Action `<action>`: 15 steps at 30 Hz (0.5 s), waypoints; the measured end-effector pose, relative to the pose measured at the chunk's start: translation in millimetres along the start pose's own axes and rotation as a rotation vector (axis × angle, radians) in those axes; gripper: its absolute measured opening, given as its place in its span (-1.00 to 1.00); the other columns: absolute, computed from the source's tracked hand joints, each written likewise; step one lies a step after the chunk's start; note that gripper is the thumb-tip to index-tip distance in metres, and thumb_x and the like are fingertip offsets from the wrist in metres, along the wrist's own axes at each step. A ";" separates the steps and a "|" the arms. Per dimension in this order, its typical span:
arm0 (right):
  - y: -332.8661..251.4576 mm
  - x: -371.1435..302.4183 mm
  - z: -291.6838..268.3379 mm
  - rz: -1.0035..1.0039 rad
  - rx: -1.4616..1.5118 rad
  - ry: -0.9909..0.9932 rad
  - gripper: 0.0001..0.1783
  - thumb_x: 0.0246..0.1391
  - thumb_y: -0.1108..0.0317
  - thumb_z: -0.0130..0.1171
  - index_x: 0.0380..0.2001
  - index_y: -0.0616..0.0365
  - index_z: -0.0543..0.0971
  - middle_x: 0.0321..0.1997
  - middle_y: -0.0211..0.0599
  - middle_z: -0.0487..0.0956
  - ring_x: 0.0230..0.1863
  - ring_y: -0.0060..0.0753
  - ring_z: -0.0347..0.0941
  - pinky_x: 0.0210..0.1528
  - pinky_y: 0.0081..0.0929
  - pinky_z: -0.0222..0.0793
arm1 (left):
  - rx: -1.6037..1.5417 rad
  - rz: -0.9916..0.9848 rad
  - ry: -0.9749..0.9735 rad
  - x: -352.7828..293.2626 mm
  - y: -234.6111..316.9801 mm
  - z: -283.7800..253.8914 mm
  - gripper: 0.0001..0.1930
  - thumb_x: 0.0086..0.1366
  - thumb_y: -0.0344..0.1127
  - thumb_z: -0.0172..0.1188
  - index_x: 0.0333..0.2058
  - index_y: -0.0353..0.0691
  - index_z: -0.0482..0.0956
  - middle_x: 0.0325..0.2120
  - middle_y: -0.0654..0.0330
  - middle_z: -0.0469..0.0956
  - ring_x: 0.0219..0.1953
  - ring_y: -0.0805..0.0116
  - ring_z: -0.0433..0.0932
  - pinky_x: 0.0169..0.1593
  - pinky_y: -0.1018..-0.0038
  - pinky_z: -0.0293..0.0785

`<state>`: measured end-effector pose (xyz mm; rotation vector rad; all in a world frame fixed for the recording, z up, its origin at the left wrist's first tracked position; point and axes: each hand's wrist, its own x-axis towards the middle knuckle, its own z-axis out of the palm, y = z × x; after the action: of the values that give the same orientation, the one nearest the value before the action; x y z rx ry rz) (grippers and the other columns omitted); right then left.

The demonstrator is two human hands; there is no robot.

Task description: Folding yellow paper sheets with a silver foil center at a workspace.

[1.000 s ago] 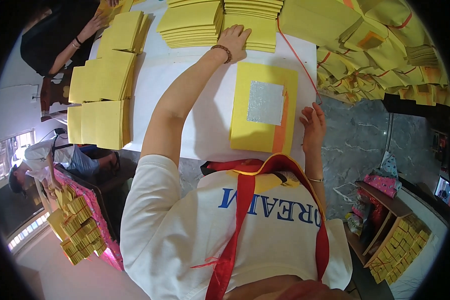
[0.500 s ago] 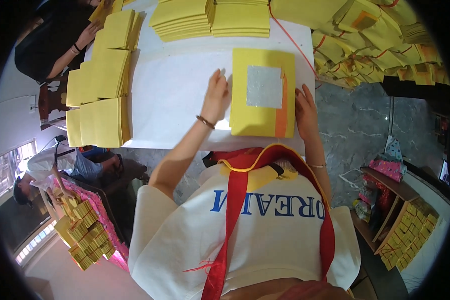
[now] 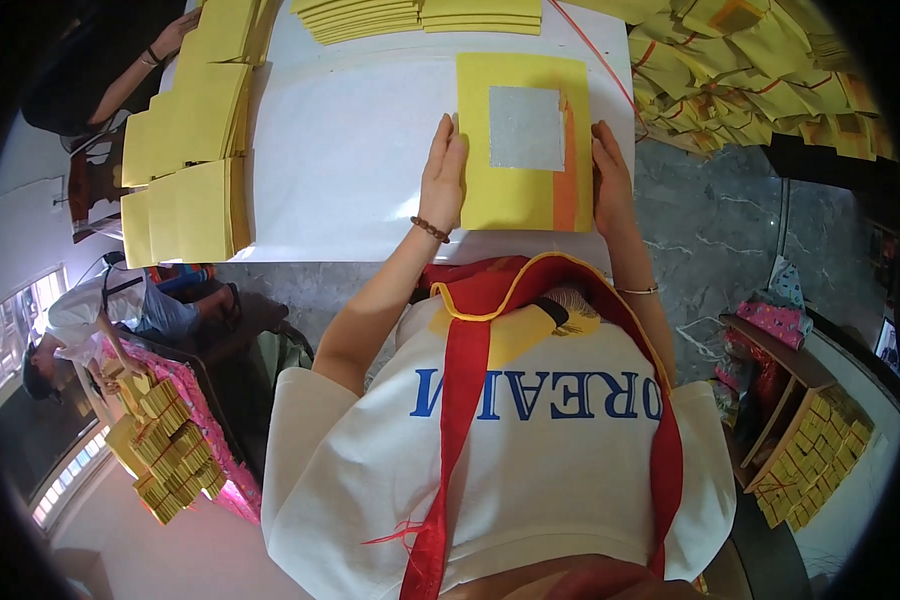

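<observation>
A stack of yellow joss paper [image 3: 475,140] lies on the white-covered table in front of me. On its top sheet are a silver foil square [image 3: 526,126] and an orange strip [image 3: 566,202]. My left hand [image 3: 443,172] rests along the stack's left side, fingers stretched out and held upright like a flat wall. Along the right side, my right hand [image 3: 612,178] is also flat with its fingers extended. Both palms face the paper edges; whether each one presses on them is hard to make out.
Yellow paper stacks [image 3: 192,125] line the table's left edge, and more stacks [image 3: 480,15] stand at the back. A red string [image 3: 598,55] crosses the right corner. Tied yellow bundles [image 3: 750,80] heap up at far right. Two other people work at left, one by a pink-covered table [image 3: 225,450].
My left hand has come in against the stack's left side and its fingers have straightened. The whole table appears higher in the picture now.
</observation>
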<state>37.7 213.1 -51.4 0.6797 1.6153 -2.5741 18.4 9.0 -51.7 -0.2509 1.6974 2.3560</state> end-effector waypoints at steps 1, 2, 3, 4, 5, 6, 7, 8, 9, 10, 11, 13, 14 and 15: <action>5.5 0.8 -2.4 -0.052 -0.030 -0.022 -0.41 0.21 0.29 -0.20 0.25 0.27 -0.02 0.31 -0.16 0.04 0.29 -0.35 0.00 0.24 -0.48 -0.01 | 0.028 0.035 -0.055 2.2 -4.1 -4.5 -0.35 0.35 -0.04 -0.20 0.23 -0.39 -0.10 0.23 -0.01 0.00 0.25 0.29 0.03 0.24 0.50 0.00; 5.5 -0.1 1.2 -0.104 -0.060 -0.047 -0.40 0.24 0.24 -0.24 0.26 0.27 -0.07 0.34 -0.14 -0.04 0.33 -0.33 -0.08 0.28 -0.47 -0.08 | 0.029 0.035 -0.056 3.8 -6.3 -8.0 -0.35 0.35 -0.04 -0.20 0.23 -0.39 -0.10 0.23 -0.01 0.00 0.25 0.29 0.03 0.24 0.50 0.00; 4.4 -2.7 3.7 -0.105 -0.059 -0.045 -0.40 0.24 0.24 -0.24 0.26 0.27 -0.07 0.34 -0.14 -0.04 0.33 -0.33 -0.08 0.28 -0.47 -0.08 | 0.044 0.041 -0.055 5.2 -8.2 -10.9 -0.36 0.35 -0.05 -0.20 0.22 -0.39 -0.08 0.22 0.00 0.02 0.25 0.28 0.04 0.24 0.48 0.00; 2.9 -6.8 6.2 -0.106 -0.118 -0.077 -0.40 0.24 0.20 -0.27 0.26 0.26 -0.06 0.35 -0.14 -0.04 0.34 -0.33 -0.10 0.29 -0.46 -0.13 | 0.059 0.047 -0.053 6.3 -10.2 -13.5 -0.37 0.35 -0.05 -0.20 0.22 -0.38 -0.07 0.22 0.01 0.04 0.24 0.28 0.06 0.24 0.47 0.01; -0.2 -10.2 7.9 -0.107 -0.179 -0.107 -0.39 0.25 0.16 -0.29 0.26 0.25 -0.04 0.35 -0.13 -0.05 0.34 -0.33 -0.13 0.31 -0.45 -0.17 | 0.073 0.052 -0.054 7.0 -11.2 -14.3 -0.38 0.36 -0.05 -0.20 0.22 -0.37 -0.05 0.21 0.02 0.05 0.23 0.28 0.07 0.24 0.45 0.01; 0.3 -6.3 1.7 -0.109 -0.179 -0.103 -0.39 0.25 0.16 -0.29 0.26 0.25 -0.04 0.35 -0.13 -0.05 0.34 -0.33 -0.13 0.31 -0.45 -0.17 | 0.086 0.057 -0.054 7.3 -11.8 -15.7 -0.39 0.36 -0.06 -0.20 0.21 -0.36 -0.03 0.20 0.03 0.07 0.22 0.28 0.08 0.24 0.44 0.02; 1.2 1.7 -10.3 -0.129 -0.228 -0.115 -0.36 0.25 0.08 -0.30 0.26 0.23 -0.07 0.36 -0.17 -0.07 0.35 -0.31 -0.13 0.32 -0.41 -0.19 | 0.100 0.061 -0.053 7.4 -12.0 -17.9 -0.40 0.36 -0.06 -0.20 0.21 -0.36 -0.02 0.19 0.04 0.09 0.21 0.28 0.10 0.24 0.42 0.02; 2.5 6.0 -21.9 -0.145 -0.274 -0.125 -0.32 0.25 0.00 -0.31 0.27 0.21 -0.09 0.37 -0.22 -0.09 0.35 -0.29 -0.13 0.33 -0.37 -0.21 | 0.103 0.056 -0.056 6.7 -6.3 -22.5 -0.40 0.36 -0.06 -0.20 0.21 -0.36 -0.02 0.19 0.04 0.09 0.21 0.28 0.10 0.24 0.42 0.02; -4.6 3.5 -26.8 -0.140 -0.271 -0.116 -0.32 0.25 0.00 -0.31 0.27 0.21 -0.09 0.37 -0.22 -0.09 0.35 -0.29 -0.13 0.33 -0.37 -0.21 | 0.319 0.126 -0.088 5.0 5.4 -29.5 -0.41 0.36 -0.06 -0.20 0.21 -0.34 0.00 0.19 0.04 0.09 0.21 0.28 0.10 0.23 0.42 0.03; -14.6 1.8 -32.0 -0.189 -0.367 -0.162 -0.32 0.25 -0.01 -0.32 0.27 0.21 -0.08 0.37 -0.22 -0.09 0.36 -0.29 -0.14 0.33 -0.34 -0.22 | 0.533 0.197 -0.122 2.8 14.1 -34.6 -0.41 0.36 -0.05 -0.19 0.21 -0.32 0.01 0.19 0.04 0.10 0.20 0.27 0.11 0.23 0.42 0.04; -21.3 -1.1 -34.3 -0.240 -0.464 -0.208 -0.32 0.25 -0.02 -0.34 0.27 0.20 -0.07 0.37 -0.23 -0.10 0.37 -0.28 -0.15 0.33 -0.32 -0.24 | 0.563 0.228 -0.132 -0.6 17.7 -35.7 -0.40 0.36 0.01 -0.24 0.22 -0.28 0.00 0.18 0.04 0.10 0.19 0.29 0.13 0.22 0.41 0.06; -19.4 -6.3 -33.9 -0.235 -0.403 -0.161 -0.34 0.26 -0.01 -0.37 0.27 0.20 -0.07 0.37 -0.24 -0.10 0.37 -0.29 -0.15 0.33 -0.30 -0.23 | 0.451 0.159 -0.146 -11.7 18.0 -33.3 -0.38 0.36 0.05 -0.29 0.23 -0.28 -0.03 0.20 0.03 0.05 0.21 0.27 0.09 0.23 0.40 0.01; -17.2 -7.5 -32.2 -0.231 -0.345 -0.129 -0.36 0.27 0.00 -0.40 0.27 0.20 -0.06 0.38 -0.25 -0.10 0.37 -0.29 -0.15 0.33 -0.29 -0.23 | 0.338 0.096 -0.144 -16.2 16.5 -32.3 -0.35 0.36 0.08 -0.33 0.24 -0.27 -0.07 0.22 0.02 0.01 0.23 0.25 0.06 0.25 0.40 -0.03; -11.0 -7.2 -29.9 -0.225 -0.345 -0.126 -0.36 0.27 0.00 -0.40 0.27 0.20 -0.06 0.38 -0.25 -0.10 0.37 -0.29 -0.15 0.33 -0.29 -0.23 | 0.338 0.089 -0.144 -18.4 6.9 -29.2 -0.35 0.36 0.08 -0.33 0.24 -0.27 -0.07 0.22 0.02 0.01 0.23 0.25 0.06 0.25 0.40 -0.03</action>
<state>51.8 242.6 -50.3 0.3191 2.1225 -2.3188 34.4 -22.3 -49.7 0.0531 2.0294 2.0402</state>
